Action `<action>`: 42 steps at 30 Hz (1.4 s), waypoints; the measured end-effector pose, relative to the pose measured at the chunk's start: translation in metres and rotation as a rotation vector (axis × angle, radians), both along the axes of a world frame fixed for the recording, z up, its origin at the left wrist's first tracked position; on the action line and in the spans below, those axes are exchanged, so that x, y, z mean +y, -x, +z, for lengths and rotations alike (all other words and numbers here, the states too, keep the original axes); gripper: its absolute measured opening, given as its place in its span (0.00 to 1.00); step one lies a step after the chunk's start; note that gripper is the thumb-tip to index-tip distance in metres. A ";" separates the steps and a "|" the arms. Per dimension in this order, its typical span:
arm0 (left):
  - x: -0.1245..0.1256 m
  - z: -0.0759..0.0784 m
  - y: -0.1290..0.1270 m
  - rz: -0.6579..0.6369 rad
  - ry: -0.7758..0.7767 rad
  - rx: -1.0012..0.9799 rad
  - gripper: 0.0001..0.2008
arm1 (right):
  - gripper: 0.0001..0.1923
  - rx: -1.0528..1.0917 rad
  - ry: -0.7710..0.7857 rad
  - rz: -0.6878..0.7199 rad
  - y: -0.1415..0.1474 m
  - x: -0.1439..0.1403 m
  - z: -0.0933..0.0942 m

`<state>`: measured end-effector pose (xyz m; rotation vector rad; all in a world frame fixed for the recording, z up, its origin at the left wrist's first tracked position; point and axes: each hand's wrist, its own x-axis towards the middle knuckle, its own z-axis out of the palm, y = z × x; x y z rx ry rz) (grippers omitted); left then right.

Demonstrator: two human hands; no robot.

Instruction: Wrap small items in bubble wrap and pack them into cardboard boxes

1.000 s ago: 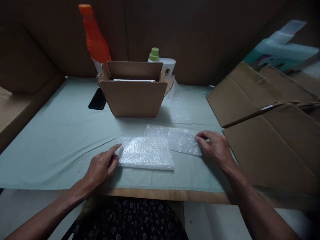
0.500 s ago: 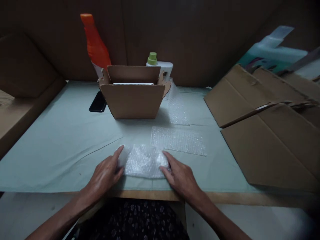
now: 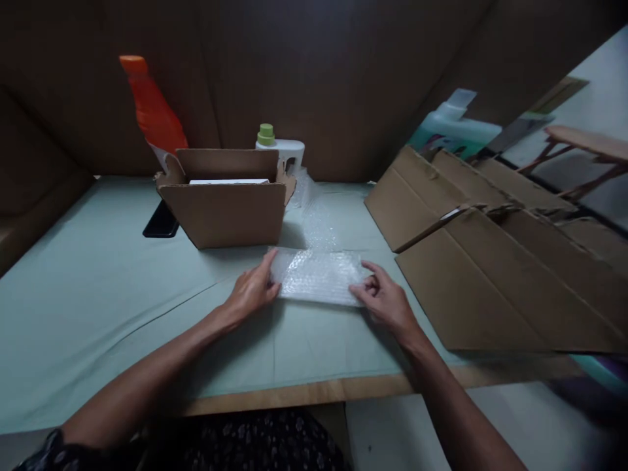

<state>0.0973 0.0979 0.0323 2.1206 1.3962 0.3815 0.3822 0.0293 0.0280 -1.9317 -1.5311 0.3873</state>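
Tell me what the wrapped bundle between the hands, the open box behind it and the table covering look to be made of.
Bundle: clear plastic bubble wrap, glossy, dotted with small bubbles; contents hidden.
Open box: brown corrugated cardboard, matte, with rough torn flap edges.
Table covering: pale green sheet, matte, creased; probably paper or thin cloth.

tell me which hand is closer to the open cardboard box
Left. The left hand rests on the bubble wrap bundle's left end, just in front of the cardboard box; the right hand holds the right end, farther off.
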 end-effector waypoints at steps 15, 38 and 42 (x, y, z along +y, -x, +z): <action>0.016 -0.008 -0.015 -0.003 0.087 0.305 0.39 | 0.16 -0.103 0.256 0.155 -0.004 0.003 -0.013; -0.072 -0.009 0.133 -0.392 -0.295 -0.130 0.37 | 0.17 -0.436 -0.261 1.118 0.158 -0.070 -0.036; -0.135 -0.020 0.143 -0.392 -0.172 -0.225 0.44 | 0.15 -0.334 -0.312 1.124 0.160 -0.058 -0.031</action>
